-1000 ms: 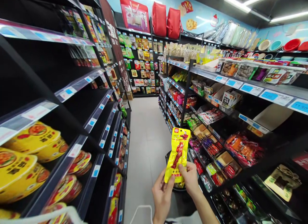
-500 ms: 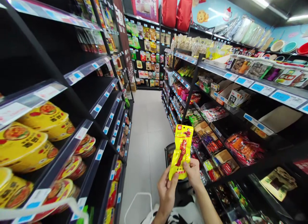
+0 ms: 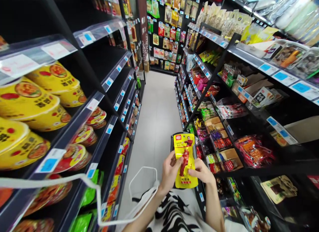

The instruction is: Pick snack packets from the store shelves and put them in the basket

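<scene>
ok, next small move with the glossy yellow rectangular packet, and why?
I'd probably slide the thumb of the left hand out toward the near side edge of the glossy yellow rectangular packet: it lies over the printed front, at the red food picture. The right hand also grips the packet, so it should stay supported.

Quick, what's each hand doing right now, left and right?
Left hand: closed, holding the yellow snack packet by one side, thumb on its front.
Right hand: closed, holding the same packet by the opposite side, thumb on its front.
</scene>
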`<state>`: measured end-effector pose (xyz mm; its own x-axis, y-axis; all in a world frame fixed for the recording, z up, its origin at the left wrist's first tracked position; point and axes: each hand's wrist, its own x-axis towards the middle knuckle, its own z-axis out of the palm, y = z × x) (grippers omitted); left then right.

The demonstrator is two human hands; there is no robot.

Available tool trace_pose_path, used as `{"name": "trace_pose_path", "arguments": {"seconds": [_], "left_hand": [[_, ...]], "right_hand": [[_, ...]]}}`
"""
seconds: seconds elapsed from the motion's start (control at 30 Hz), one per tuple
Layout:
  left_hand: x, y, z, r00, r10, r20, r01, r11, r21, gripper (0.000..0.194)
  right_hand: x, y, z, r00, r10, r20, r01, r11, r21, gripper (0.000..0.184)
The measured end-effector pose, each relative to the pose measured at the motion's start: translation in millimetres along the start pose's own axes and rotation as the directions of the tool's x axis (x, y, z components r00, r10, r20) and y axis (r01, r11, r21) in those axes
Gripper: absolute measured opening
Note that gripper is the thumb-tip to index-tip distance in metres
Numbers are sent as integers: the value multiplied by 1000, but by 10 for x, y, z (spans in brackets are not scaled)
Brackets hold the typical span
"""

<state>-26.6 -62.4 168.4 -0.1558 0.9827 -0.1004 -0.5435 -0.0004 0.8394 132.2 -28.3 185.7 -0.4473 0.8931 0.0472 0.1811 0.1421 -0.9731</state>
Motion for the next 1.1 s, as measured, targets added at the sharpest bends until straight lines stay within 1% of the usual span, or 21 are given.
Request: {"name": "trace_pose_path", "arguments": {"seconds": [0.03, 0.07, 0.1, 0.13, 0.17, 0.2, 0.27, 0.33, 0.37, 0.43, 0.53, 0.6, 0.67, 0.77, 0.83, 0.87, 0.93, 1.1], "left_hand": [[12, -8, -17, 1000, 0, 2, 0, 1000, 18, 38], [24, -18, -34, 1000, 2, 5, -2, 999, 38, 37], [37, -27, -50, 1000, 8, 6, -8, 998, 60, 37], [52, -35, -66, 1000, 19, 4, -19, 996, 87, 36], [70, -40, -80, 999, 36, -4, -35, 992, 119, 35], [90, -44, -93, 998, 58, -14, -55, 986, 155, 33], [135, -49, -115, 994, 105, -31, -95, 969, 228, 30], [183, -55, -129, 991, 129, -41, -114, 957, 267, 27], [204, -60, -131, 991, 124, -42, -109, 960, 258, 27], [241, -71, -123, 996, 80, -30, -73, 979, 192, 29], [281, -72, -89, 1000, -3, 13, 2, 997, 83, 35], [298, -61, -65, 998, -49, 41, 47, 998, 49, 36], [306, -53, -53, 994, -90, 56, 89, 996, 24, 36], [295, -74, -73, 991, -133, 27, 132, 991, 6, 36], [274, -110, -104, 991, -137, -13, 137, 990, 16, 36], [263, -132, -123, 991, -132, -24, 133, 991, 26, 36], [243, -174, -161, 993, -115, -17, 116, 992, 52, 36], [196, -213, -224, 996, -79, 35, 76, 995, 61, 38]], "right_hand": [[17, -14, 27, 998, 24, 56, -25, 1000, 12, 50], [40, -28, 62, 997, 44, 70, -46, 999, 26, 48], [67, -37, 104, 998, 54, 28, -55, 998, 34, 46], [95, -41, 148, 996, 51, -75, -50, 999, 23, 45], [122, -38, 192, 985, 32, -168, -35, 999, -17, 43], [145, -30, 233, 972, -2, -233, -18, 997, -80, 42], [178, -4, 297, 951, -93, -294, 21, 971, -238, 43], [190, 23, 334, 934, -176, -311, 55, 931, -362, 45], [189, 34, 343, 926, -208, -316, 69, 914, -400, 45], [175, 51, 348, 911, -255, -323, 91, 890, -446, 45], [146, 77, 336, 891, -297, -343, 116, 880, -461, 46], [137, 106, 328, 882, -288, -373, 109, 894, -434, 47], [145, 151, 325, 874, -236, -425, 79, 931, -355, 48], [187, 229, 327, 859, -71, -507, 15, 993, -113, 47], [220, 268, 322, 863, 39, -504, -16, 999, 50, 46], [234, 279, 317, 867, 72, -492, -25, 995, 102, 46], [254, 285, 306, 869, 93, -486, -25, 989, 145, 45], [263, 232, 318, 843, 68, -533, 2, 991, 130, 43]]}}
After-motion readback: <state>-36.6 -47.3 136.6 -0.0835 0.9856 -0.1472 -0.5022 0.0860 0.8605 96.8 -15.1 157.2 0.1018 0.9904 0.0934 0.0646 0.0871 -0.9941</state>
